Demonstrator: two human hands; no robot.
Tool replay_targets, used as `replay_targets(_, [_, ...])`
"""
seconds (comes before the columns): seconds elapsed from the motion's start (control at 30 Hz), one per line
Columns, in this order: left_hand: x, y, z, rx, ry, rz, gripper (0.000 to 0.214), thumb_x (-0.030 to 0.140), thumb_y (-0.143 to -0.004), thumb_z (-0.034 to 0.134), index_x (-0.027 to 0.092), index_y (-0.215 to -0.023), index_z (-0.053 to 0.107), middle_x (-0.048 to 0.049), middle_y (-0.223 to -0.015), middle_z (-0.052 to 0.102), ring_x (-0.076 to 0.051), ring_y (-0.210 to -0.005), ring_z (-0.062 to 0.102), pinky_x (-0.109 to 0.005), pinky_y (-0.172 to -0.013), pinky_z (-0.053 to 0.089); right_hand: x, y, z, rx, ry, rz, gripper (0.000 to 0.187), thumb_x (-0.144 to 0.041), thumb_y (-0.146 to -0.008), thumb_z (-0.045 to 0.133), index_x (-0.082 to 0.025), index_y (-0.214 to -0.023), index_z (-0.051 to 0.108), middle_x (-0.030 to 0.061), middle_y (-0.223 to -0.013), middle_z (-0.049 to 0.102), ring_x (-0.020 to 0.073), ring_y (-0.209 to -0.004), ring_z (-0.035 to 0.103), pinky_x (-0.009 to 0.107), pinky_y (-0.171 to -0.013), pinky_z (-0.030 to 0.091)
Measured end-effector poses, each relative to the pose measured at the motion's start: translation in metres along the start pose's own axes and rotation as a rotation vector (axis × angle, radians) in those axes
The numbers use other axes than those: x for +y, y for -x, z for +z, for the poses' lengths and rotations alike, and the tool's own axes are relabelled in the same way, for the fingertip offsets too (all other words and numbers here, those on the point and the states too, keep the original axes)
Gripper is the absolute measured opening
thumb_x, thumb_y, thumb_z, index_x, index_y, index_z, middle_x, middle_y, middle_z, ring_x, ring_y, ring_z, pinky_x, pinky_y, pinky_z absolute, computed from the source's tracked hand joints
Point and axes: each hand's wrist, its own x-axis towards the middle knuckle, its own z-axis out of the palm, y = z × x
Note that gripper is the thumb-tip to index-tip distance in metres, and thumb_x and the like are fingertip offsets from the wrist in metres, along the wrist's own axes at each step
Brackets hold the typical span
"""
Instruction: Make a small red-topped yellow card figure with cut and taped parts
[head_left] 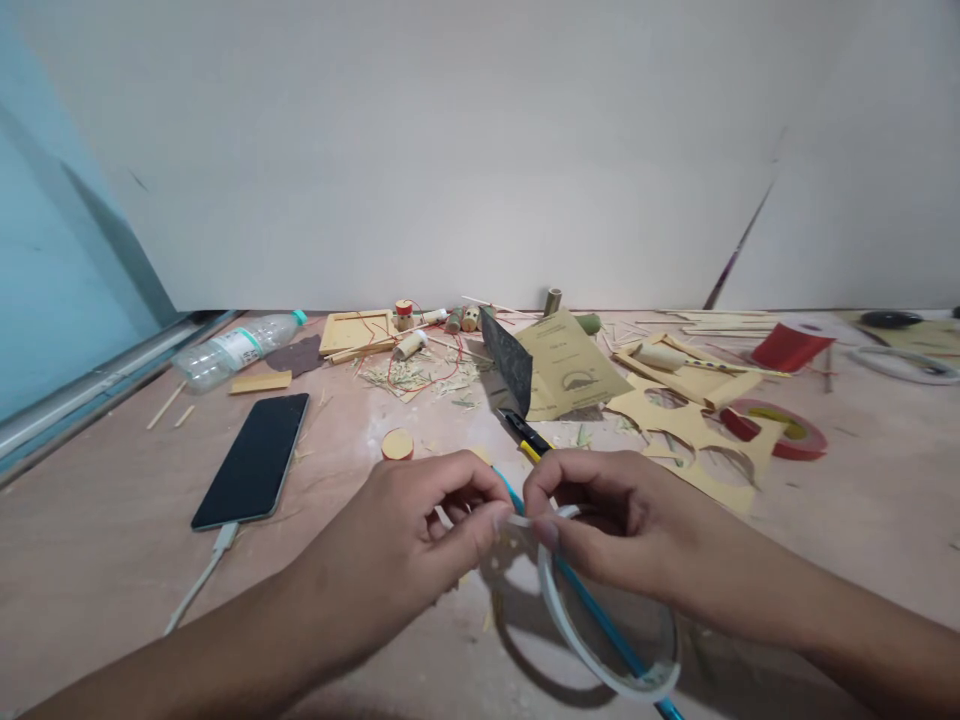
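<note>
A thin roll of white tape (553, 598) hangs tilted over the near middle of the table, its shadow on the surface. My right hand (615, 515) is closed on the roll's upper edge, thumb against curled fingers. My left hand (427, 520) pinches the loose end of the tape between thumb and forefinger. A short white strip (517, 521) spans the gap between both hands. Behind the roll lies a long blue stick (600, 612), partly covered by my right hand. Just beyond my hands are a black and yellow utility knife (526, 434) and a small round red-edged piece (397, 444).
On the left are a phone (255, 460) with a charging cable (201, 588) and a plastic bottle (238, 350). Folded sandpaper (574, 370) stands mid-table beside shavings. Cut-out card (690, 440), red tape (806, 440) and a wooden frame (686, 370) lie right, before a white wall (480, 150).
</note>
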Motion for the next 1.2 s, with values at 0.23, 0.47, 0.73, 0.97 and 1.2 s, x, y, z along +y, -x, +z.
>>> replay_targets(0.23, [0.004, 0.003, 0.003, -0.022, -0.07, 0.042, 0.013, 0.037, -0.103, 0.066, 0.026, -0.107, 0.072, 0.0035, -0.095, 0.073, -0.013, -0.078, 0.064, -0.023, -0.066, 0.046, 0.001, 0.002, 0.001, 0.046, 0.054, -0.005, 0.007, -0.026, -0.091, 0.066, -0.021, -0.087, 0.067, -0.0042, -0.074, 0.054, 0.0132, -0.065, 0.045, 0.024, -0.058, 0.035])
replay_targets(0.47, [0.004, -0.002, 0.008, 0.045, -0.181, 0.118, 0.004, 0.022, -0.099, 0.068, 0.023, -0.096, 0.07, 0.0047, -0.09, 0.07, -0.011, -0.074, 0.062, -0.023, -0.065, 0.045, 0.001, 0.001, 0.006, 0.074, 0.109, -0.025, 0.004, -0.024, -0.088, 0.065, -0.021, -0.087, 0.067, -0.003, -0.075, 0.058, 0.0144, -0.066, 0.046, 0.026, -0.058, 0.037])
replay_targets(0.73, [0.003, 0.004, 0.008, 0.104, -0.372, 0.394, 0.014, 0.013, -0.104, 0.058, 0.022, -0.098, 0.067, 0.0022, -0.088, 0.071, -0.013, -0.081, 0.065, -0.022, -0.075, 0.048, -0.004, 0.0, 0.004, 0.018, -0.149, 0.084, 0.01, -0.029, -0.087, 0.072, -0.019, -0.084, 0.07, -0.0047, -0.069, 0.053, 0.0115, -0.061, 0.04, 0.023, -0.054, 0.032])
replay_targets(0.97, [0.0, 0.007, 0.005, 0.099, -0.406, 0.553, 0.01, 0.017, -0.105, 0.058, 0.024, -0.101, 0.063, 0.0006, -0.088, 0.071, -0.015, -0.08, 0.066, -0.024, -0.074, 0.05, 0.01, -0.012, -0.015, 0.232, -0.41, 0.12, 0.019, -0.032, -0.09, 0.075, -0.021, -0.081, 0.063, -0.0082, -0.064, 0.035, 0.0124, -0.058, 0.023, 0.023, -0.05, 0.022])
replay_targets(1.2, [-0.004, -0.002, -0.001, 0.207, -0.208, 0.239, 0.008, 0.023, -0.105, 0.063, 0.027, -0.098, 0.066, 0.0054, -0.09, 0.067, -0.011, -0.075, 0.059, -0.02, -0.068, 0.046, 0.011, -0.01, -0.018, 0.187, -0.416, 0.098, 0.02, -0.038, -0.093, 0.068, -0.022, -0.105, 0.074, -0.0039, -0.074, 0.044, 0.0156, -0.063, 0.037, 0.026, -0.059, 0.034])
